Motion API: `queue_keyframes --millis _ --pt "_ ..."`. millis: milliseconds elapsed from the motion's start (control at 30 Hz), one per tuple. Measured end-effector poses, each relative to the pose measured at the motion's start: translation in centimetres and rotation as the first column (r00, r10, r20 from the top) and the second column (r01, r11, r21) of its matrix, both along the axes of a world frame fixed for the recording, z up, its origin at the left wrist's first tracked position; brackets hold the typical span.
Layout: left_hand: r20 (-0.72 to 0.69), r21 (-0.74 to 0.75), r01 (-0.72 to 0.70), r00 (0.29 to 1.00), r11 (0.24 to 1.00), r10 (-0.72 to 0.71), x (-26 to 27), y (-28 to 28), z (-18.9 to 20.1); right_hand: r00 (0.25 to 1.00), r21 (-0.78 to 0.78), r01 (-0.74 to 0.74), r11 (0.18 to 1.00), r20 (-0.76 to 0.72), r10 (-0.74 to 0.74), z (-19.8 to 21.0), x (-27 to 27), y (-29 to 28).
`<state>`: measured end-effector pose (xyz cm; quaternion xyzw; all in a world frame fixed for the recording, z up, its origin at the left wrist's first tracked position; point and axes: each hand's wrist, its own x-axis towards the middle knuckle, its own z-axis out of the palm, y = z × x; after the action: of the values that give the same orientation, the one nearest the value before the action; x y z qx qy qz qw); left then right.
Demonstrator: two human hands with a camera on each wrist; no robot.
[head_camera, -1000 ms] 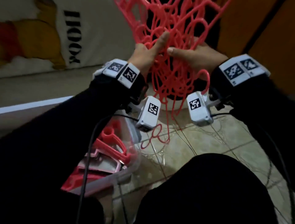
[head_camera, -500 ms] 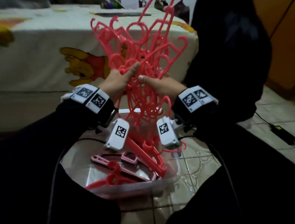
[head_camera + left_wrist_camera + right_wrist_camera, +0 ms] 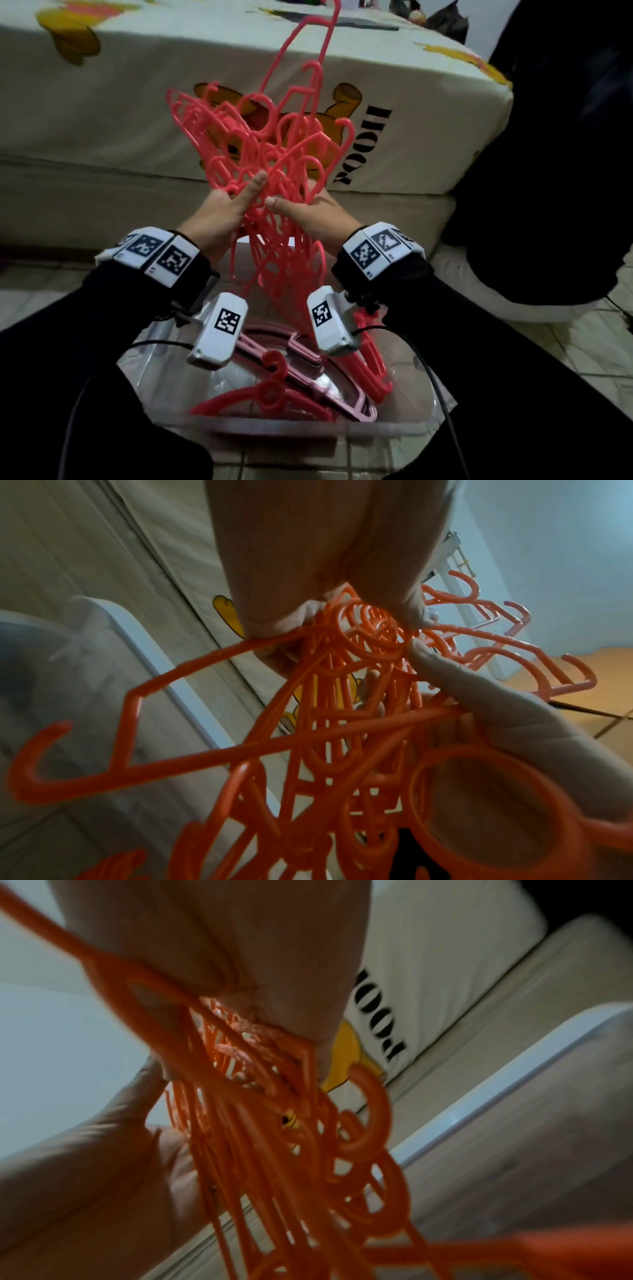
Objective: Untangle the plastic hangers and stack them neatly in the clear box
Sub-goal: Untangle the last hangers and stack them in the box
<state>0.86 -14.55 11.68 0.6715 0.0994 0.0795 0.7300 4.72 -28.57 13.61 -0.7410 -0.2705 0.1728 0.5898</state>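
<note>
A tangled bundle of coral-red plastic hangers [image 3: 270, 161] stands upright between both hands, above the clear box [image 3: 308, 428]. My left hand [image 3: 226, 212] grips its left side with the thumb pointing up. From the right, my right hand [image 3: 308, 216] grips the same bundle. In the left wrist view the fingers wrap the hanger bundle [image 3: 342, 696]; the right wrist view shows fingers curled round thin hanger bars [image 3: 260, 1123]. Several red and pink hangers [image 3: 284, 387] lie in the box.
A mattress with a cartoon-print sheet [image 3: 120, 113] fills the background on a beige base [image 3: 102, 212]. A person in dark clothes [image 3: 565, 154] sits at right. My dark-clothed legs flank the box; tiled floor [image 3: 582, 349] and black cables [image 3: 442, 394] lie at right.
The view has swung down and left, so the bundle now hangs over the box instead of over the floor. Both hands keep their grip on the tangle.
</note>
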Motion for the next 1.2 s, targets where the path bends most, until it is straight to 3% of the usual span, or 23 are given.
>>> queue_keyframes --millis 267,367,433,500,567,600,700,767,833,933,1033,1200 --pt "-0.05 0.003 -0.009 0.999 1.0 0.009 0.3 2.6 -2.1 0.994 -0.072 0.024 0.997 -0.106 -0.032 -2.7 1.0 2.5" --pt "-0.088 0.18 0.065 0.995 0.981 -0.05 0.6 1.7 -3.6 0.943 -0.145 0.113 0.983 -0.295 -0.152 -6.0 1.0 0.8" --pt "-0.13 0.298 0.132 0.987 0.945 -0.097 0.8 1.4 -4.5 0.875 -0.086 0.172 0.981 -0.445 -0.192 -7.9 0.7 -0.6" --pt "-0.181 0.306 0.225 0.968 0.925 -0.175 0.9 1.3 -5.4 0.824 -0.026 0.181 0.983 -0.541 -0.166 -9.4 0.5 -1.9" --pt "-0.169 0.333 0.297 0.952 0.895 -0.253 0.9 1.6 -6.1 0.841 -0.093 0.104 0.99 -0.524 -0.137 -10.3 0.4 -3.3" --pt "-0.166 0.351 0.33 0.943 0.876 -0.289 1.0 1.6 -6.5 0.864 -0.204 0.054 0.977 -0.481 -0.149 -10.7 0.4 -4.0" --pt "-0.248 0.42 0.452 0.892 0.787 -0.379 0.8 1.9 -7.3 0.892 -0.503 -0.053 0.863 -0.412 -0.185 -11.7 0.0 -6.0" --pt "-0.305 0.406 0.532 0.845 0.743 -0.438 0.7 1.9 -7.7 0.89 -0.542 -0.109 0.833 -0.427 -0.161 -12.6 -0.3 -6.8" --pt "-0.322 0.346 0.57 0.818 0.745 -0.477 0.6 1.8 -7.9 0.906 -0.512 -0.136 0.848 -0.411 -0.102 -12.9 -0.3 -7.0" --pt "-0.354 0.323 0.589 0.801 0.741 -0.482 0.7 2.2 -7.7 0.939 -0.509 -0.225 0.831 -0.34 0.047 -12.6 -0.2 -7.5" --pt "-0.385 0.337 0.6 0.791 0.725 -0.475 0.6 3.2 -7.4 0.939 -0.533 -0.259 0.806 -0.335 0.08 -13.0 -0.1 -8.5" --pt "-0.395 0.364 0.536 0.83 0.762 -0.395 0.4 3.6 -7.8 0.978 -0.759 -0.208 0.618 -0.175 0.114 -14.9 -1.0 -10.1"
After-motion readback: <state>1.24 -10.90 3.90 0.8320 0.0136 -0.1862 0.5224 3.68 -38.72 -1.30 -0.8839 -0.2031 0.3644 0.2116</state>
